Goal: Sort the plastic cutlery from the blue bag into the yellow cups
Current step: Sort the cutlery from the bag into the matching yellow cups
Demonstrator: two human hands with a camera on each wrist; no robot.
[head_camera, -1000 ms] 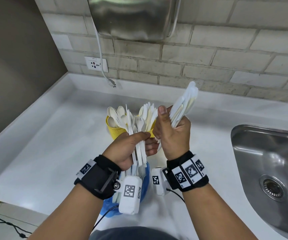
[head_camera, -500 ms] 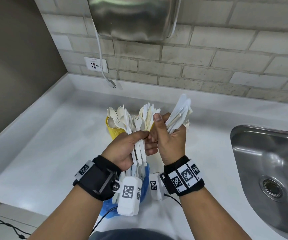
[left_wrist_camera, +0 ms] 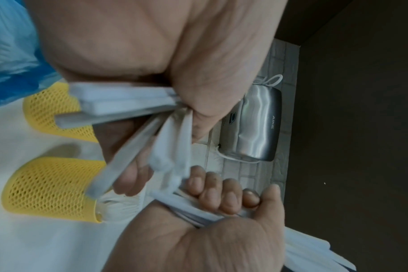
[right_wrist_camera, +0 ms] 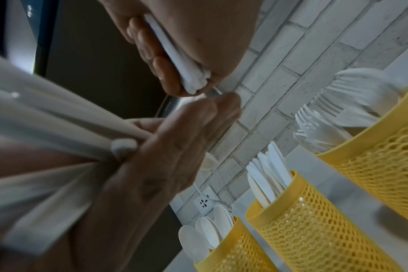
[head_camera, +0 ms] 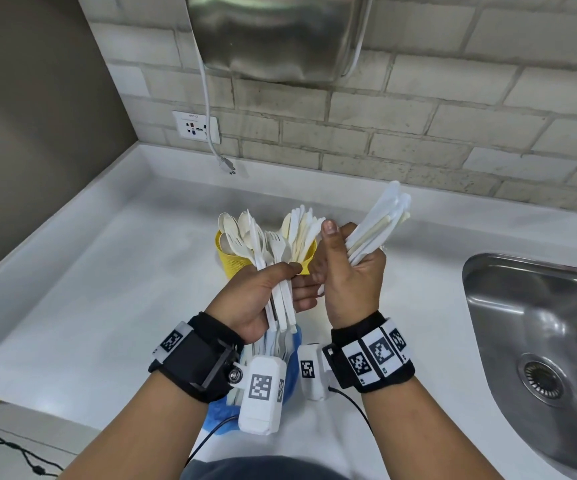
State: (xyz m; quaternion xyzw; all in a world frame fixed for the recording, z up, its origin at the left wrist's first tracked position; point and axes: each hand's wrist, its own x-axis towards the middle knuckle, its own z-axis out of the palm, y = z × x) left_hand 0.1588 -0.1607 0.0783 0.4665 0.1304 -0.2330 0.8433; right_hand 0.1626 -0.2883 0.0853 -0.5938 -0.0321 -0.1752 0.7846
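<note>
Over a white counter (head_camera: 72, 278) beside a steel sink (head_camera: 536, 306), each hand (head_camera: 256, 296) (head_camera: 353, 282) grips white cutlery (head_camera: 377, 226).

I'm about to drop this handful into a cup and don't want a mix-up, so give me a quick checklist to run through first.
1. Right hand grips its bundle of cutlery firmly: ok.
2. Left hand holds the mixed bundle clear of the cups: ok.
3. Right bundle is all one type: cannot tell, the working ends are hidden.
4. Cups already sorted: spoon cup, knife cup, fork cup: ok.
5. All three cups upright on the counter: ok.
6. Blue bag empty: cannot tell, wrists cover it.
</note>
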